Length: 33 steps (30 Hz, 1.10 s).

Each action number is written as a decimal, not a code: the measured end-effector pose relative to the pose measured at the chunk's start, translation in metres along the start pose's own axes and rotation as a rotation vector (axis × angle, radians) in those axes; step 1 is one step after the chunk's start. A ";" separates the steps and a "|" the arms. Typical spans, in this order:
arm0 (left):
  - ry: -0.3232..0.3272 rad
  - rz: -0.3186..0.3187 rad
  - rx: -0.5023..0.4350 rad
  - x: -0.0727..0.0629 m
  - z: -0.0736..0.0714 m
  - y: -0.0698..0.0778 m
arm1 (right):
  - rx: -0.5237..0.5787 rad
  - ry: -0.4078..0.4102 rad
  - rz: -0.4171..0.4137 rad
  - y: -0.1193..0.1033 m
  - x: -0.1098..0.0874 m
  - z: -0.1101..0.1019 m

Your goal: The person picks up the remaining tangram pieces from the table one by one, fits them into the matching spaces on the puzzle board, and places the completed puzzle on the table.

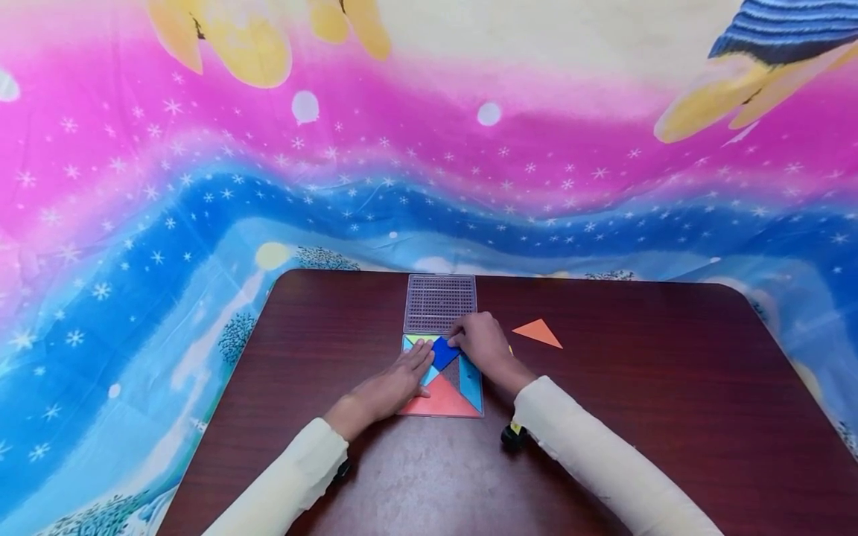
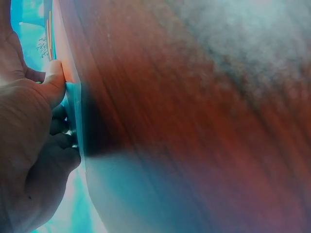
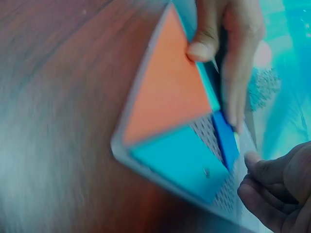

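Tangram pieces lie in one half of a hinged plastic case (image 1: 439, 301): a large orange-red triangle (image 1: 442, 400), a teal parallelogram (image 3: 182, 160), light-blue and yellow-green pieces, and a blue square (image 1: 445, 354). My left hand (image 1: 402, 380) rests over the left-hand pieces with fingers stretched out, their tips beside the blue square, hiding part of the pieces below. From the right, my right hand (image 1: 484, 342) pinches the blue square at its upper right edge, thumb and fingers curled. Part of the textured grey case floor shows between the square, parallelogram and large triangle.
A loose orange triangle (image 1: 540, 333) lies on the brown table (image 1: 643, 402), right of the case. The case's other half lies flat toward the far edge. Behind the table hangs a printed pink and blue cloth (image 1: 429, 171).
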<state>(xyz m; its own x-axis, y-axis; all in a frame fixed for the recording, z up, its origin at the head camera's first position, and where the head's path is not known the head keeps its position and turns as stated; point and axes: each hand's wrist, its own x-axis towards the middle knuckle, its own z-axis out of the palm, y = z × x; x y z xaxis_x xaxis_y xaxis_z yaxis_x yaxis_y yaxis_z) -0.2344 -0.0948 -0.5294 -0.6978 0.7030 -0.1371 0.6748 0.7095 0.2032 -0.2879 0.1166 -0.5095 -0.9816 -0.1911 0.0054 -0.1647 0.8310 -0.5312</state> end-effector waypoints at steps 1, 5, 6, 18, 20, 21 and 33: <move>0.000 -0.005 -0.009 0.000 0.000 0.000 | -0.008 0.000 0.007 0.003 0.000 -0.005; 0.007 -0.020 -0.047 -0.001 -0.001 0.000 | -0.038 -0.016 0.005 0.023 -0.001 -0.025; 0.011 -0.021 -0.057 -0.001 -0.001 0.001 | -0.045 -0.022 -0.009 0.030 -0.002 -0.031; 0.006 -0.032 -0.105 -0.003 0.001 0.000 | -0.066 -0.149 0.142 0.087 -0.033 -0.062; 0.008 -0.031 -0.102 -0.003 0.001 -0.001 | -0.059 -0.140 0.175 0.083 -0.037 -0.059; 0.010 -0.030 -0.101 -0.003 0.001 -0.001 | -0.056 -0.136 0.187 0.080 -0.038 -0.056; 0.008 -0.030 -0.113 -0.001 0.001 -0.001 | -0.124 -0.074 0.159 0.060 -0.041 -0.040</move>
<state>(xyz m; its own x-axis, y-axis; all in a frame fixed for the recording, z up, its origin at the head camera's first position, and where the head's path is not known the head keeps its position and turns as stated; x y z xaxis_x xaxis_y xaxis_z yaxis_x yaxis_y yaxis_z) -0.2338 -0.0962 -0.5305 -0.7196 0.6807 -0.1371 0.6224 0.7199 0.3071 -0.2614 0.1951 -0.5078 -0.9872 -0.0860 -0.1346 -0.0232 0.9110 -0.4118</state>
